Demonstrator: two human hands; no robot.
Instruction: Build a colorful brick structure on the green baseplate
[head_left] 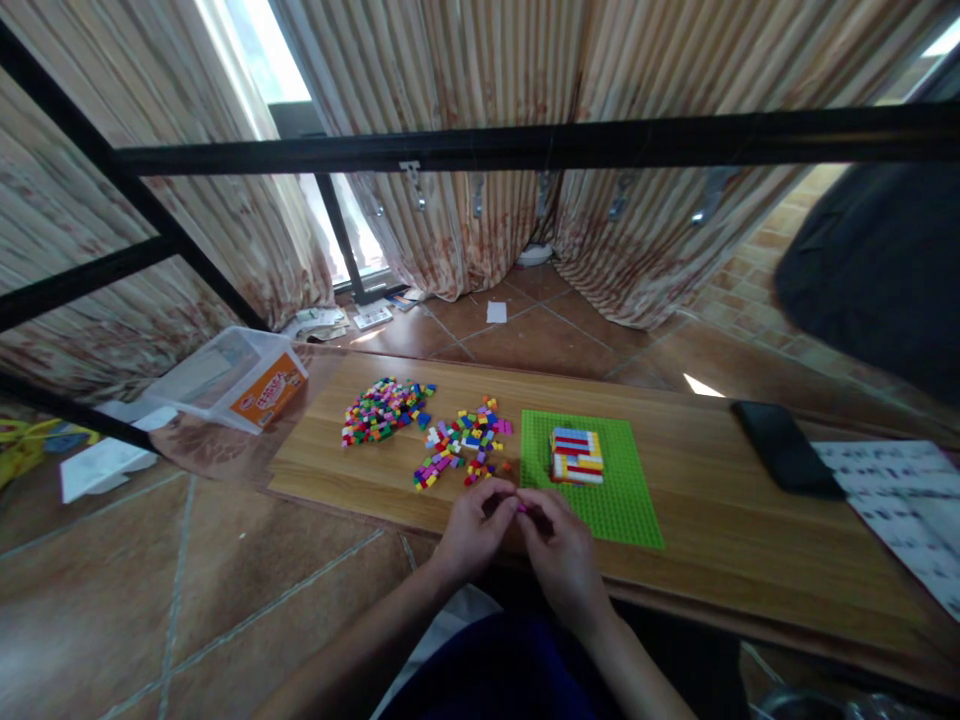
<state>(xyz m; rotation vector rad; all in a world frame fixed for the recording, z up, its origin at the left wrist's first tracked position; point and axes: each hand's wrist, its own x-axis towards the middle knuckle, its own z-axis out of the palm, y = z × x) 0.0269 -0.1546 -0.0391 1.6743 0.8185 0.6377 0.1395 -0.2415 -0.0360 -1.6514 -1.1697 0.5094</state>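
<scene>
My left hand [480,522] and my right hand [556,540] meet at the near edge of the wooden board, fingertips pinched together. Between them shows a small magenta toy brick [522,508], mostly covered by the fingers. Just beyond my right hand lies a green baseplate [622,490], bearing a block built of striped bricks [576,456] in red, white, yellow and blue. Loose mixed-colour bricks [469,437] are spread beyond my left hand. Farther left is a denser heap of small bricks [382,408].
A clear plastic box [240,375] with an orange label stands left of the wooden board [712,500]. Toward the right are a black phone [786,448] and a printed sheet [900,510]. A black metal bar [525,148] crosses in front of striped curtains [465,80].
</scene>
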